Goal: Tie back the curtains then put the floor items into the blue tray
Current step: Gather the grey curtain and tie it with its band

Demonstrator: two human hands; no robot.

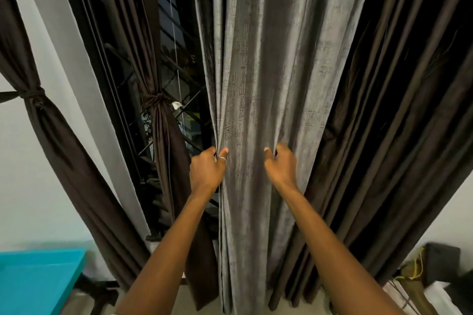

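Right now both hands are on the grey curtain [268,71], which hangs straight down the middle of the view from 12 to 6 o'clock. The left hand [207,171] pinches the fold at the curtain's left edge between thumb and fingers, a narrow grip closed on the cloth. A ring [222,159] sits on its thumb. The right hand [281,169] has the same narrow grip on a fold toward 3 o'clock, thumb in front and fingers tucked behind. The hands are level and near each other, with a flat band of grey cloth between them.

At 3 o'clock a loose dark brown curtain [396,110] hangs just beside the grey one. Toward 9 o'clock a tied brown curtain [163,135] hangs in front of the window grille [176,41], and a far-left brown curtain [51,130] is also knotted.

The blue tray [38,286] lies at 8 o'clock, cut by the frame edge, with only its blue floor showing. At 4 o'clock a dark box [442,259], a yellow cord [417,262] and an olive bundle [416,289] sit close together.
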